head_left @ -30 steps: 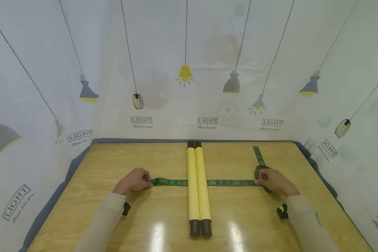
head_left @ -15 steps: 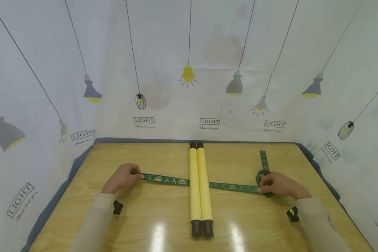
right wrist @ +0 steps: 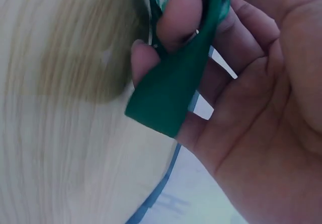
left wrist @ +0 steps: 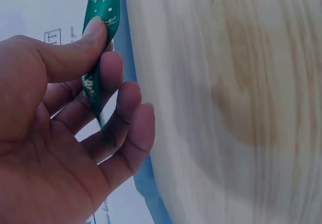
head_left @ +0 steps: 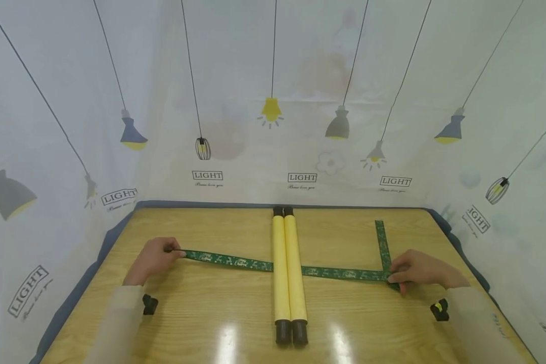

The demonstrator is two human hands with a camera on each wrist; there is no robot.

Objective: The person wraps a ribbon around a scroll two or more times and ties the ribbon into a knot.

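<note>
The left hand (head_left: 152, 258) pinches the green ribbon (head_left: 243, 262) at left, and the right hand (head_left: 423, 269) grips it at right. Between them, it passes beneath two yellow rods (head_left: 280, 273) on the table (head_left: 200, 313)

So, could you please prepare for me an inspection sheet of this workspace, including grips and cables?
Surface: wood-grain table, reflecting light.
Job's things: green ribbon under two dark-ended yellow rods lying side by side.
Clutter: nothing seen.
Left grip: pinches the ribbon, left of the rods.
Right grip: holds the ribbon right of the rods, where a stretch runs toward the back.
Cables: nothing seen; cords appear only printed.
Surroundings: white backdrop with printed lamps, behind and beside the table.
</note>
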